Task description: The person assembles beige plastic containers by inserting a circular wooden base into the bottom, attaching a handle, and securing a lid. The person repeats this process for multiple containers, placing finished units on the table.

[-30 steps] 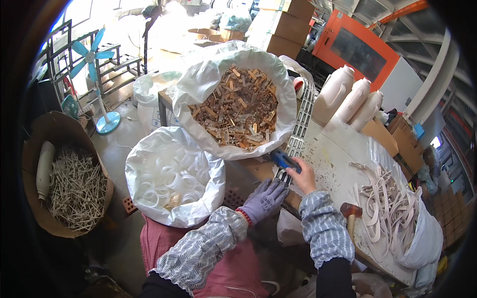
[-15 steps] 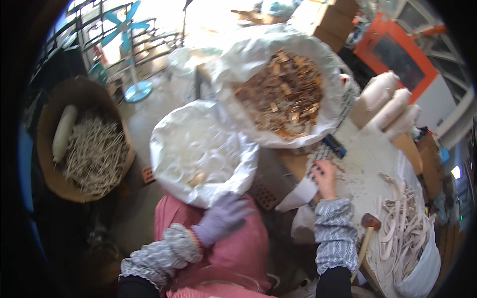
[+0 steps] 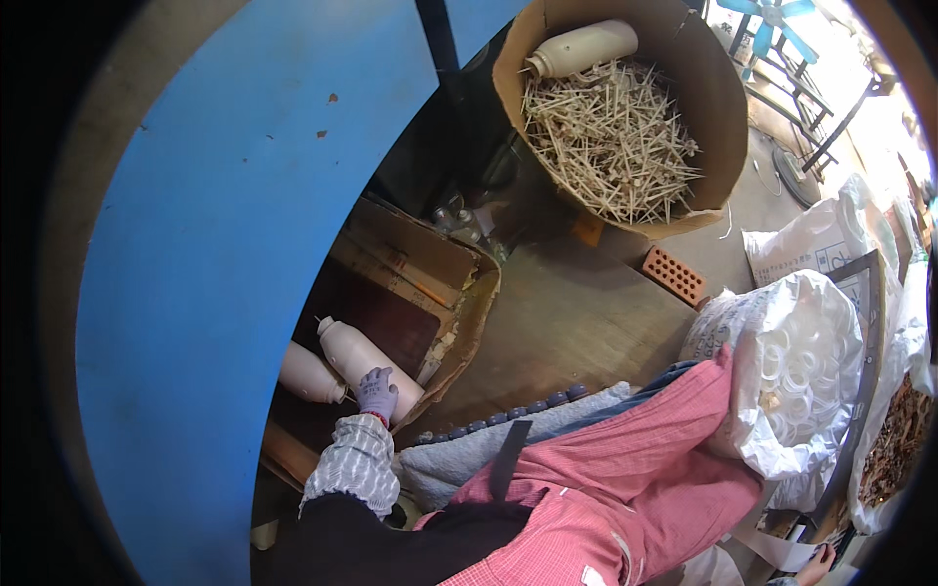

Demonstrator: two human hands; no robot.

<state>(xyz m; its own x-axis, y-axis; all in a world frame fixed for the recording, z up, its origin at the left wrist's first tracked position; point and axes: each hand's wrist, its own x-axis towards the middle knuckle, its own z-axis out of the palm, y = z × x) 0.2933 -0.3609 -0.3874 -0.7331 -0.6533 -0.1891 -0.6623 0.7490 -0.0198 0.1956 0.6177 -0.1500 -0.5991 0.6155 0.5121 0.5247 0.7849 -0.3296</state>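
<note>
My left hand (image 3: 377, 393), in a purple glove with a patterned sleeve, reaches down into an open cardboard box (image 3: 430, 262) on my left. Its fingers are closed over the lower end of a cream plastic bottle (image 3: 354, 352) that lies on its side. A second bottle (image 3: 308, 374) of the same kind lies beside it, further left. Only the fingers of my right hand (image 3: 817, 565) show, at the lower right rim beside my pink apron; whether they hold anything is hidden.
A blue panel (image 3: 215, 244) fills the left. A round cardboard tub (image 3: 713, 107) of pale sticks, with one bottle (image 3: 584, 47) in it, stands at the top. An orange brick (image 3: 674, 276), a white bag of plastic rings (image 3: 791, 381) and a bag of wood scraps (image 3: 894, 444) are on the right.
The view has swung far to the left. My left hand went from in front of my apron down into the cardboard box and onto a bottle. My right hand has slipped to the frame's edge.
</note>
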